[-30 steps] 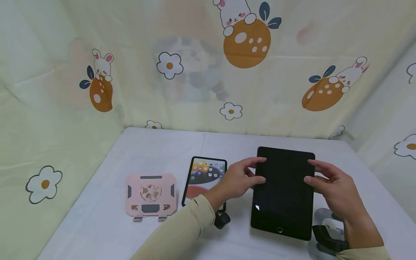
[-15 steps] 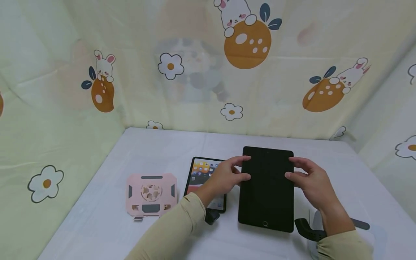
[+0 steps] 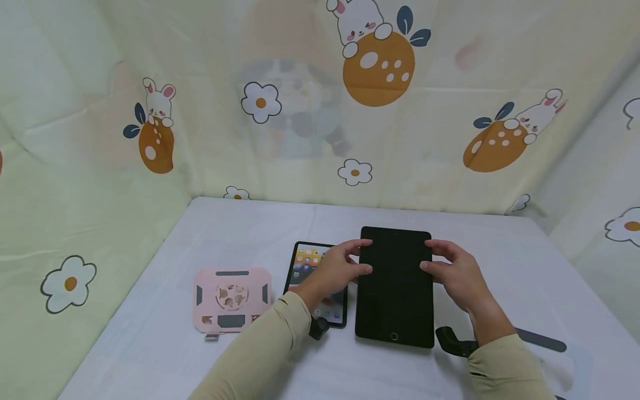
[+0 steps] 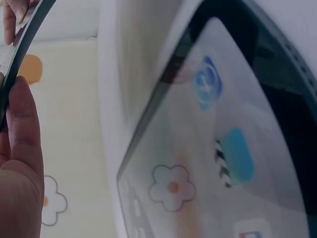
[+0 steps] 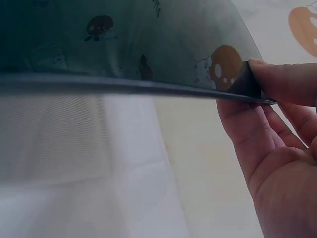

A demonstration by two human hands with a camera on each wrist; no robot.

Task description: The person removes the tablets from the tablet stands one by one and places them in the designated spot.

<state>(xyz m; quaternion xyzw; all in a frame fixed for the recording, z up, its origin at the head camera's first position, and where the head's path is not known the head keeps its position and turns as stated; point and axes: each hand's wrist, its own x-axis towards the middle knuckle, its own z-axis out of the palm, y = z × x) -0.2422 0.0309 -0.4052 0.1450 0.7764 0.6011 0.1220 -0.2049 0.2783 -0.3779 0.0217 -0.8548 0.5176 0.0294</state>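
A black tablet (image 3: 394, 294) with a dark screen and a round home button is held upright lengthwise between both hands, lifted off the table. My left hand (image 3: 337, 272) pinches its left edge near the top, thumb in front. On the opposite edge my right hand (image 3: 457, 272) does the same; in the right wrist view the thumb lies over the rim of the tablet (image 5: 148, 85) and the fingers are beneath. A second tablet (image 3: 334, 315), its screen lit with app icons, lies to the left, partly covered by the left hand and forearm.
A pink folding stand (image 3: 256, 278) with grey pads lies left of the lit tablet, its lower right corner hidden by the sleeve. A pale stand-like object with a grey strip (image 3: 541, 340) lies partly under the right forearm. Patterned curtains (image 3: 300, 166) enclose the white table (image 3: 240, 222).
Both hands have moved left with the black tablet, closer to the lit tablet. It looks smaller now. More of the pale object at the right has come into view.
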